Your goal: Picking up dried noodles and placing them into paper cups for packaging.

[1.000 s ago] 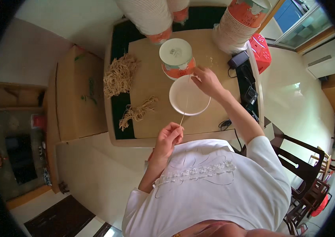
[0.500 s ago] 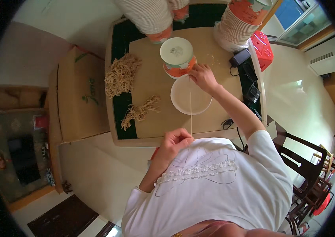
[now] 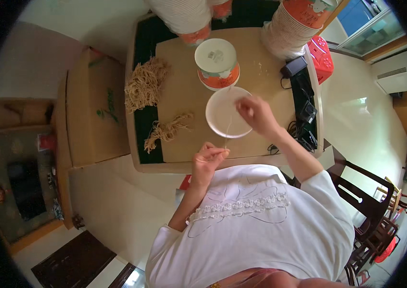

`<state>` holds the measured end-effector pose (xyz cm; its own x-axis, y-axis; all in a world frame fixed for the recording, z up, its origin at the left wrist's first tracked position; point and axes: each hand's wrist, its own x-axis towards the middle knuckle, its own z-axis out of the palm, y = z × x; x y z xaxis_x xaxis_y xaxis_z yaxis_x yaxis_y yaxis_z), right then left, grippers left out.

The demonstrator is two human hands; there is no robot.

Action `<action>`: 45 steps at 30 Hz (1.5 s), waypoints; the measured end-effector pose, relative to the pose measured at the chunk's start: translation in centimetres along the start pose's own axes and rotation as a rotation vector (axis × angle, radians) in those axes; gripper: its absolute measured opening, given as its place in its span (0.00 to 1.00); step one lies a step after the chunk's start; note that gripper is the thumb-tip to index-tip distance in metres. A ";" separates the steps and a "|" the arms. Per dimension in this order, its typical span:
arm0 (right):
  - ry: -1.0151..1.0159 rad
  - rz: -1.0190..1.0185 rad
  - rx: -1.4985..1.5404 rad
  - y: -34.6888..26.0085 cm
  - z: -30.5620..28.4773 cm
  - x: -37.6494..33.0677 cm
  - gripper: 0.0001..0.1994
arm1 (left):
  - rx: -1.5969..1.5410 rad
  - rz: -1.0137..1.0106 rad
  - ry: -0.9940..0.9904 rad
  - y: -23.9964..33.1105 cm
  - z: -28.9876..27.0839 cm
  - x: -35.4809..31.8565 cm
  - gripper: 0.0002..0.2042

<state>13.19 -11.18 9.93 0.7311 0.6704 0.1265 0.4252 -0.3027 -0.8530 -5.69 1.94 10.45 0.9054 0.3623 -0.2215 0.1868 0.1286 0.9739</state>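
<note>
A thin pale string (image 3: 228, 128) runs up from my left hand (image 3: 208, 158), whose thumb and forefinger pinch it near the table's front edge. It crosses a white paper bowl (image 3: 218, 119) that stands with its mouth up. Over the bowl's right rim hovers my right hand (image 3: 257, 114), its fingers curled but smeared by motion; whether they hold anything I cannot make out. Just beyond stands an upside-down paper tub (image 3: 216, 57) with a white base and an orange band. Left of the bowl lie a small bundle of tan strings (image 3: 167, 132) and a larger tangled heap (image 3: 147, 85).
Tall stacks of paper tubs (image 3: 290, 31) rise at the table's back right and back left. A black power adapter (image 3: 293, 67) and cables line the right edge. A large cardboard box (image 3: 98, 110) stands left of the table, a red plastic stool (image 3: 320, 58) to its right.
My right hand has come away from the bowl's far rim, moving toward me and slightly right. My left hand has risen a little. The string, taut and straight before, now hangs slack and bent.
</note>
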 end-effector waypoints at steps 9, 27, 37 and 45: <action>-0.449 0.426 0.776 0.0 4.7 -9.8 0.08 | -0.168 -0.258 -0.103 -1.2 0.5 -0.4 0.03; -0.192 1.190 1.495 3.3 7.5 -11.3 0.10 | -0.172 -0.396 -0.231 -6.2 0.3 -1.8 0.03; -0.226 1.183 1.413 2.2 7.5 -11.1 0.07 | -0.170 -0.363 -0.208 -6.7 0.1 -1.4 0.03; 0.176 1.012 1.623 2.9 7.3 -10.9 0.07 | -0.253 -0.540 -0.249 -7.5 -1.1 -1.3 0.05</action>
<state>2.52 -14.44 2.32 0.4318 0.5782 -0.6922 -0.8850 0.4196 -0.2016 -8.66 1.51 3.38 0.7764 -0.0353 -0.6292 0.5722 0.4579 0.6804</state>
